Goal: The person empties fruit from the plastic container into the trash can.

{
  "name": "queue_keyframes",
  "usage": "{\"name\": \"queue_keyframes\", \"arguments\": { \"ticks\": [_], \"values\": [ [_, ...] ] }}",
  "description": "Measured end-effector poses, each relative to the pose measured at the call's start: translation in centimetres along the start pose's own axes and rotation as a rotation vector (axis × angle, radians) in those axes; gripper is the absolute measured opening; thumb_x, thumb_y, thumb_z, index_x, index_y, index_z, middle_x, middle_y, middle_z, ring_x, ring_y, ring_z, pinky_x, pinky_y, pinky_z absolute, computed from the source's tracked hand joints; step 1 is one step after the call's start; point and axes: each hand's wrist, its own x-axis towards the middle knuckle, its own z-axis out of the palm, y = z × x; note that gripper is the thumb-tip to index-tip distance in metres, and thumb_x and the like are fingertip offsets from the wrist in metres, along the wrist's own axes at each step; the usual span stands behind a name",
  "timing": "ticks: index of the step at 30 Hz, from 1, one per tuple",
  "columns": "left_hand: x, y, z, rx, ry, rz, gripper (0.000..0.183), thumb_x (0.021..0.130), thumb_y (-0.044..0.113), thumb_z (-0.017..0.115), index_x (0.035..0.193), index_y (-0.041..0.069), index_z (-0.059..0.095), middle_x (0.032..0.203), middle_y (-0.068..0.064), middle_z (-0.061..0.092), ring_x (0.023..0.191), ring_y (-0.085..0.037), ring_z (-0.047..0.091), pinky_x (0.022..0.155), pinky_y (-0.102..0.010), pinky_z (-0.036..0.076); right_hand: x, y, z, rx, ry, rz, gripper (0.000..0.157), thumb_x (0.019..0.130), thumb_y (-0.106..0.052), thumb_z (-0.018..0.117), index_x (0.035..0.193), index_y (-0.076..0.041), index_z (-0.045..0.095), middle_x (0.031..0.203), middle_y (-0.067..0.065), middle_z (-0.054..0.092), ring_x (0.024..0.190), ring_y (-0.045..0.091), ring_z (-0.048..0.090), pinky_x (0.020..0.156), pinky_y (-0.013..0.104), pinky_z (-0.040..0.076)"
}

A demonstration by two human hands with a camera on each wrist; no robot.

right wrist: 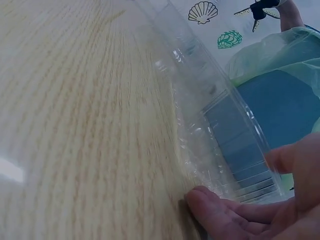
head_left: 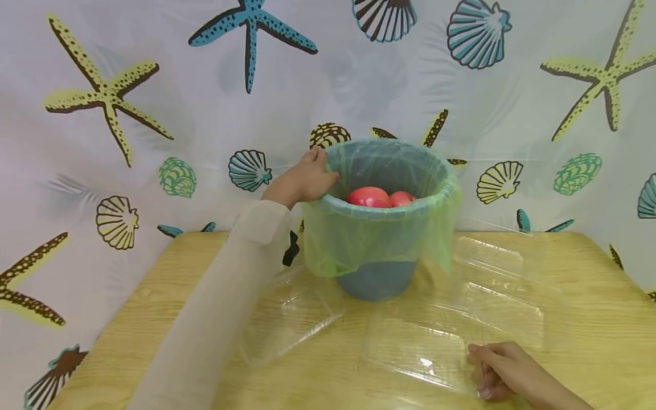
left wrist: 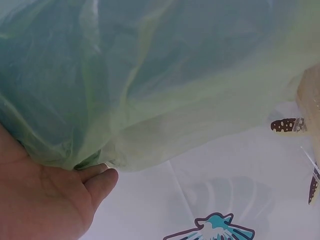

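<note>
A blue-grey bucket (head_left: 376, 282) stands on the table, lined with a thin green plastic bag (head_left: 353, 239) folded over its rim. Inside lie round red fruits (head_left: 369, 197), possibly tomatoes, only their tops showing. My left hand (head_left: 310, 176) grips the bucket's left rim through the bag; in the left wrist view part of this hand (left wrist: 50, 200) is hidden by the bag. At the front right, my right hand (head_left: 504, 370) pinches the right end of a clear plastic tray (head_left: 420, 347). The right wrist view shows thumb and fingers at the tray's corner.
More clear plastic trays lie around the bucket: one at the left (head_left: 292, 319) under my forearm, others at the right (head_left: 504, 307). Behind the wooden table (head_left: 148, 319) hangs a white curtain (head_left: 318, 108) with starfish and shells.
</note>
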Motion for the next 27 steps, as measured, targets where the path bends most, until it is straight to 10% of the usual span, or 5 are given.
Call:
{"name": "queue_keyframes", "arguments": {
  "ticks": [17, 27],
  "values": [
    [-0.8, -1.6, -0.2, -0.091, 0.042, 0.105, 0.066, 0.104, 0.041, 0.019, 0.153, 0.005, -0.007, 0.16, -0.01, -0.013, 0.148, -0.024, -0.013, 0.121, -0.044, 0.0, 1.0, -5.5, -4.8, -0.245, 0.234, 0.116, 0.037, 0.099, -0.032, 0.049, 0.098, 0.003, 0.061, 0.075, 0.001, 0.055, 0.057, 0.011, 0.052, 0.055, 0.03, 0.054],
    [-1.6, -5.1, -0.9, -0.058, 0.157, 0.105, 0.065, 0.104, 0.043, 0.014, 0.154, 0.003, -0.001, 0.161, -0.015, 0.0, 0.148, -0.032, 0.0, 0.12, -0.047, 0.006, 3.9, -10.0, -8.6, -0.404, 0.365, -0.007, 0.049, 0.099, -0.038, 0.048, 0.121, 0.005, 0.052, 0.087, 0.004, 0.058, 0.067, 0.013, 0.053, 0.06, 0.031, 0.054]
  ]
}}
